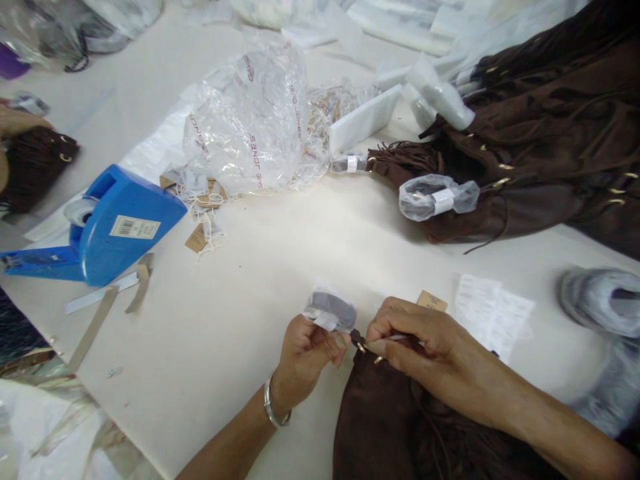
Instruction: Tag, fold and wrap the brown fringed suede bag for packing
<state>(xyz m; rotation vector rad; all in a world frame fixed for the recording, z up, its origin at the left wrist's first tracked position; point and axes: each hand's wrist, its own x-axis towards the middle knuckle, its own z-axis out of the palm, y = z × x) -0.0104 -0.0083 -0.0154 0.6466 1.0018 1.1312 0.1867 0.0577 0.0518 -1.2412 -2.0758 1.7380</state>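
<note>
The brown suede bag (pixel 385 420) lies at the near edge of the table (pixel 280 260), its body running out of view at the bottom, and its top corner sits between the two hands. A small gold fitting (pixel 361 347) shows at that corner. The right hand (pixel 425 347) rests on the bag's upper edge, thumb and forefinger pinched shut on it just beside the fitting. A thin pale strand shows at the fingertips, though what it is cannot be told. The left hand (pixel 306 357), with a metal bangle (pixel 273 408) on its wrist, is closed around a grey plastic-wrapped bundle (pixel 331 311), held just left of and above the fitting.

Behind the right hand lie a tan paper tag (pixel 433 301) and a white printed sheet (pixel 493 313). Further out on the right is a pile of brown fringed bags (pixel 545 140), one wrapped bundle (pixel 437 197) resting on it. A crumpled clear plastic bag (pixel 250 120) sits at the middle back with loose tags (pixel 203 223) beside it. A blue tape dispenser (pixel 120 227) stands to the left, and another person's hand (pixel 17 121) touches a dark bag (pixel 35 167) at the far left
</note>
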